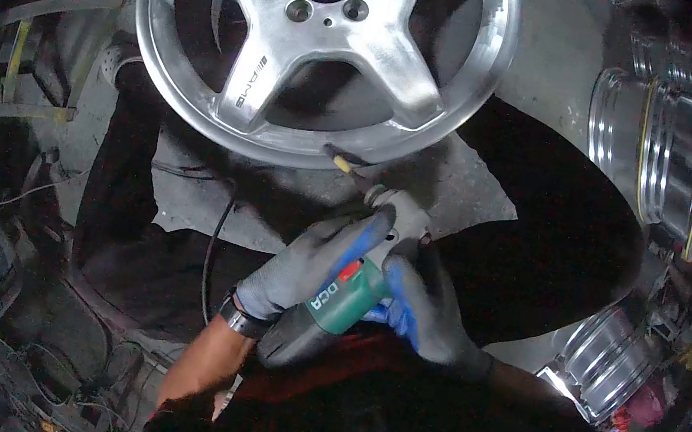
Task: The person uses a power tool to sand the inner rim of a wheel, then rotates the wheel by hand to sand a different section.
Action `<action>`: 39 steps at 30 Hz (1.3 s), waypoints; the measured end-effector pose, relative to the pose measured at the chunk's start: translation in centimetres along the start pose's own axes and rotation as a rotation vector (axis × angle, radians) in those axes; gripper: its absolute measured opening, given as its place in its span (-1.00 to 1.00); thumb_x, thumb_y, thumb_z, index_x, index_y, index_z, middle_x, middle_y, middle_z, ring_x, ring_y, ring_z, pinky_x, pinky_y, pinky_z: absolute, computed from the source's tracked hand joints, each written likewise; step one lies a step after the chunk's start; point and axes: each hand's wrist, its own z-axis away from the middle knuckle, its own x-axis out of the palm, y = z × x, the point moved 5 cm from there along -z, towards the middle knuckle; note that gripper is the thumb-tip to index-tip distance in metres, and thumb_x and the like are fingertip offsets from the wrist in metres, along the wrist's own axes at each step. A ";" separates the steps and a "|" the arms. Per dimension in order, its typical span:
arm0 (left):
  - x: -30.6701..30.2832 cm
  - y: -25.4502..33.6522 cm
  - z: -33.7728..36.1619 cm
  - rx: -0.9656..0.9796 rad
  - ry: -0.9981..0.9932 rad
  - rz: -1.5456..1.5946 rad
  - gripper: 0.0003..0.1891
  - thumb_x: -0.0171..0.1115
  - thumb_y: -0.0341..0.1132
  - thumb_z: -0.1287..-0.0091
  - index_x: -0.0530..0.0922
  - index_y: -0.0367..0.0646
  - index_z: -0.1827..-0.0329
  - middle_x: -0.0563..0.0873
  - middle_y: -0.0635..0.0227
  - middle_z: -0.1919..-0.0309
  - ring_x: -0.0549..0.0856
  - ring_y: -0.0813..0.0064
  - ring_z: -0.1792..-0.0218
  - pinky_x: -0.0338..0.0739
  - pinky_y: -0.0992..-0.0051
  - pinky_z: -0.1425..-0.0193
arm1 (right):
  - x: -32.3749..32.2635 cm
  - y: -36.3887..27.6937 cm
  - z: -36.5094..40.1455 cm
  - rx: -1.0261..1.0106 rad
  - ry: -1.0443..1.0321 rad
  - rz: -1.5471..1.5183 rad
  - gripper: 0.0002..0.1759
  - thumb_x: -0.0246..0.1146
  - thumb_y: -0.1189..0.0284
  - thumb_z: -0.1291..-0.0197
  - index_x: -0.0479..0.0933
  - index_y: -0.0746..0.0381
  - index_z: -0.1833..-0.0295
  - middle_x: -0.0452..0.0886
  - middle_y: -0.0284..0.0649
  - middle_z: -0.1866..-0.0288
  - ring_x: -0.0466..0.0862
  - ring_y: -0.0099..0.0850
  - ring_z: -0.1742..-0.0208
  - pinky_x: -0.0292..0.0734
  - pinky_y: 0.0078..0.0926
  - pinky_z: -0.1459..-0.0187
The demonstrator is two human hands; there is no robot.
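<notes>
A silver five-spoke alloy wheel [345, 54] with AMG lettering on one spoke lies in front of me, its near rim facing my hands. My left hand [314, 262], in a grey and blue work glove with a watch at the wrist, is closed around the body and head of a green DCA handheld grinder [354, 298]. My right hand [430, 310], gloved the same way, grips the tool from the other side. From the tool's grey head, a slim tip with a yellow band [341, 164] reaches the wheel's near rim. Palms and some fingers are hidden.
My legs in dark trousers [556, 178] spread around the wheel on the grey concrete floor [553, 34]. Shiny wheel barrels [664, 153] stand at the right. A black cord [214, 255] runs beside the tool, and a metal frame [26, 56] stands at the left.
</notes>
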 end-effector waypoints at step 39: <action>0.6 -0.5 -0.6 -0.119 -0.144 0.044 -0.45 0.09 -0.43 -0.49 0.32 -0.23 -0.55 0.45 0.00 -0.49 0.44 0.06 -0.49 0.31 0.21 -0.59 | -0.8 0.6 0.5 0.016 0.079 0.025 -0.62 0.24 0.29 -0.44 0.37 0.16 -0.25 0.49 -0.27 -0.10 0.58 -0.38 -0.07 0.58 -0.33 -0.14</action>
